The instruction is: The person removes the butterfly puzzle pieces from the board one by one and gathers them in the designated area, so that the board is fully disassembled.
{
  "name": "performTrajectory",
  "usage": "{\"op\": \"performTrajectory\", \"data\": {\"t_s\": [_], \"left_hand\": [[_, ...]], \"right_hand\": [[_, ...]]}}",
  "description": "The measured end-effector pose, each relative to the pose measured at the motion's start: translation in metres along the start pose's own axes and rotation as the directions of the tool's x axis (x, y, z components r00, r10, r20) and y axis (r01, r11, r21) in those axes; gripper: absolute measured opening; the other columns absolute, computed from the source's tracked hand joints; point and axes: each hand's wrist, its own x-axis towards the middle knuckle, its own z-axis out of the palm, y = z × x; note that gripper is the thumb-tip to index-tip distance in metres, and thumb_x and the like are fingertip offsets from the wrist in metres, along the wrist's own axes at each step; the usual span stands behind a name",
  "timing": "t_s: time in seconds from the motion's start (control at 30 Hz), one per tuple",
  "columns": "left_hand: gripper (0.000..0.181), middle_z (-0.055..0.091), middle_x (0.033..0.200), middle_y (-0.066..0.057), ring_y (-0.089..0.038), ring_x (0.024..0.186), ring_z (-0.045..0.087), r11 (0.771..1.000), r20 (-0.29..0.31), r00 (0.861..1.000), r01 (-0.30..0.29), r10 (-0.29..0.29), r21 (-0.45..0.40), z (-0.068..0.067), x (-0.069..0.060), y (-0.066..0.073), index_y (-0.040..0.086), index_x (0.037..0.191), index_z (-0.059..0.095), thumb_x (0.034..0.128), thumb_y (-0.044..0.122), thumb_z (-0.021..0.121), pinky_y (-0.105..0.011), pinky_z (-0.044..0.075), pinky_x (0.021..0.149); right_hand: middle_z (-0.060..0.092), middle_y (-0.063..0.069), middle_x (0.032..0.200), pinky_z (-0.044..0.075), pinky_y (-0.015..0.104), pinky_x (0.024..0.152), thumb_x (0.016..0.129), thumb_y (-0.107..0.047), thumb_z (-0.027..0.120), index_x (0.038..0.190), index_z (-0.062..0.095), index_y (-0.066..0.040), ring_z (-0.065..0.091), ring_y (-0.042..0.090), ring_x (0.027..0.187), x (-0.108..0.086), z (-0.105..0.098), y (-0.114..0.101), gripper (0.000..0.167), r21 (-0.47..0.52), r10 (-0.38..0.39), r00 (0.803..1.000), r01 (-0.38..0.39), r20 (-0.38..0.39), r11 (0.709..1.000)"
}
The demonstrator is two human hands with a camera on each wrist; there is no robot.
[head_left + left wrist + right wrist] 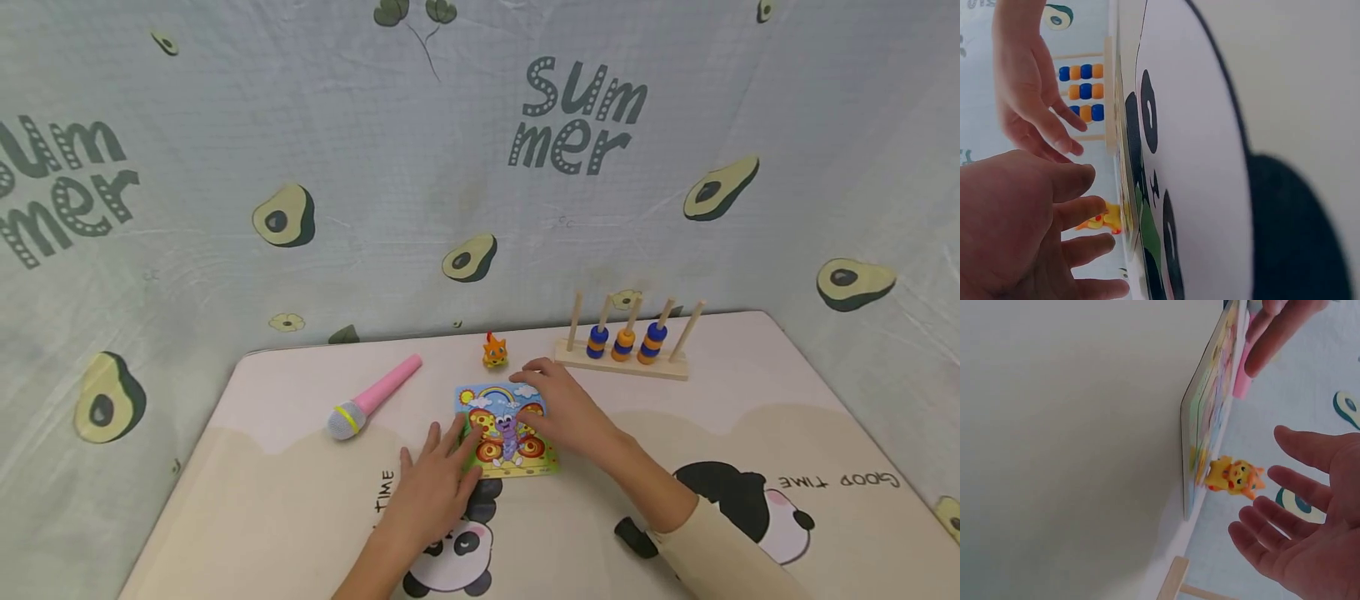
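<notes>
Framing a butterfly picture board [508, 440] from two sides, the left hand [437, 490] sits near its eight o'clock and the right hand [564, 406] between two and three. The board lies flat near the middle of the table [247, 500]. Around it, an orange-and-yellow figure [495, 352] stands at twelve, a bead rack [624, 344] at two, and a toy microphone [378, 395] between nine and ten.

Both hands have their fingers spread and grip nothing. As for progress, the picture looks whole wherever fingers leave it uncovered, so I judge the board itself complete; what remains to be done to it cannot be told from this moment.

From the head, the right fingers seem to meet the board's one o'clock corner, but the right wrist view shows a gap: that hand hangs apart from the board. It also reveals the board's thin edge and the figure's face. The left wrist view has the left fingertips close to the board, contact unclear. Only the head view shows the printed butterfly clearly and the microphone entire.
</notes>
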Motion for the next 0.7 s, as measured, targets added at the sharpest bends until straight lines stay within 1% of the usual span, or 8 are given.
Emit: {"op": "performTrajectory", "data": {"t_s": [0.2,0.3,0.53,0.7], "left_hand": [[0.053,0.037,0.169,-0.009,-0.054,0.150,0.035,1.000,0.004,1.000,0.025,-0.025,0.006,0.001,0.004,0.001,0.022,0.157,0.049,0.1064,0.035,0.058,-0.090,0.026,0.102],[0.053,0.037,0.168,-0.009,-0.055,0.149,0.035,0.999,0.007,0.999,0.035,-0.035,0.006,0.002,0.005,0.002,0.022,0.156,0.050,0.1054,0.034,0.060,-0.090,0.025,0.102],[0.054,0.037,0.168,-0.010,-0.055,0.149,0.035,0.999,0.013,0.999,0.044,-0.044,0.013,0.004,0.007,0.002,0.024,0.156,0.050,0.1041,0.032,0.062,-0.091,0.025,0.101],[0.054,0.037,0.168,-0.010,-0.054,0.150,0.035,0.999,0.018,0.999,0.044,-0.045,0.029,0.005,0.006,0.002,0.025,0.156,0.051,0.1034,0.032,0.064,-0.090,0.025,0.102]], "right_hand": [[0.061,0.008,0.137,0.049,0.051,0.112,0.091,-0.020,0.082,0.133,0.069,-0.010,0.058,0.030,0.130,0.012,0.007,-0.004,0.044,0.041,0.008,0.999,-0.010,0.050,0.999],[0.063,0.008,0.136,0.049,0.050,0.112,0.092,-0.018,0.081,0.131,0.070,-0.010,0.059,0.029,0.129,0.018,0.011,-0.005,0.041,0.053,-0.003,0.998,-0.001,0.070,0.999],[0.065,0.008,0.135,0.051,0.049,0.110,0.092,-0.020,0.081,0.127,0.072,-0.010,0.060,0.029,0.128,0.030,0.017,-0.009,0.037,0.032,-0.031,0.994,0.028,0.104,0.999],[0.066,0.009,0.138,0.048,0.050,0.114,0.092,-0.018,0.081,0.124,0.073,-0.009,0.058,0.031,0.135,0.039,0.022,-0.010,0.034,0.030,-0.034,0.989,0.030,0.144,0.999]]}}
